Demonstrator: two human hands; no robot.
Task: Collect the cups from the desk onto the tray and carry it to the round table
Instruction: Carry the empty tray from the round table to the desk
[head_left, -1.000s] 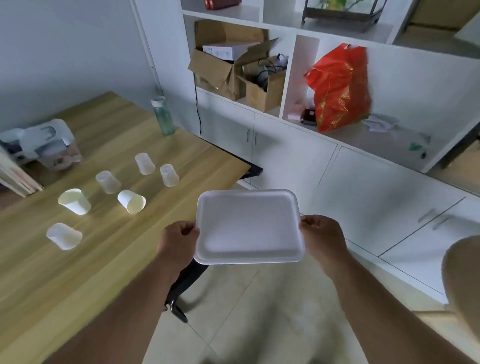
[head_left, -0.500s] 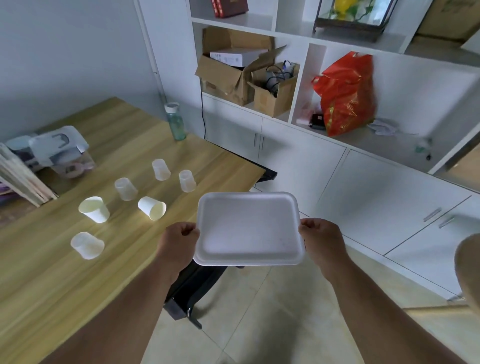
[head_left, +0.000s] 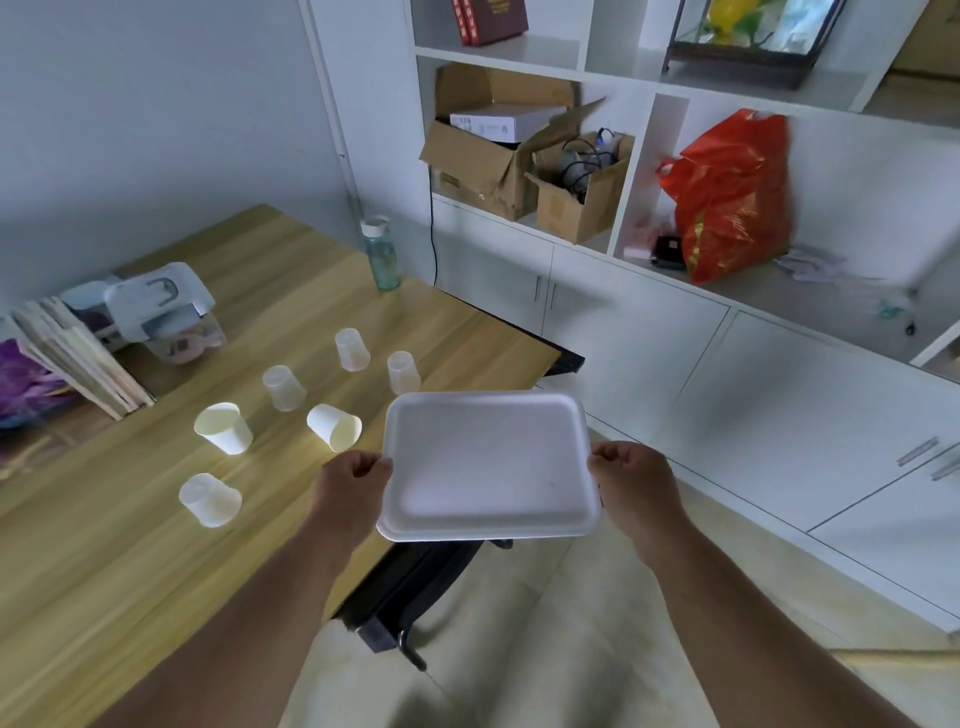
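Wood-grain surface (head_left: 104, 571), left of both hands: six cups. Clear plastic, inverted: four (head_left: 210, 500) (head_left: 283, 387) (head_left: 352, 349) (head_left: 403, 372). White paper: two, one upright (head_left: 224, 427), one lying on its side (head_left: 334, 427) just ahead of the left hand (head_left: 349, 493). White foam tray (head_left: 488, 467): one, rectangular with rounded corners and a raised rim, smooth and bare, held level between the hands off the surface's edge. Left hand clasps its left rim; right hand (head_left: 635, 483) clasps its right rim.

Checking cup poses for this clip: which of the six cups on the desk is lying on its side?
The white paper cup nearest the tray, its mouth facing the camera; the other five stand.
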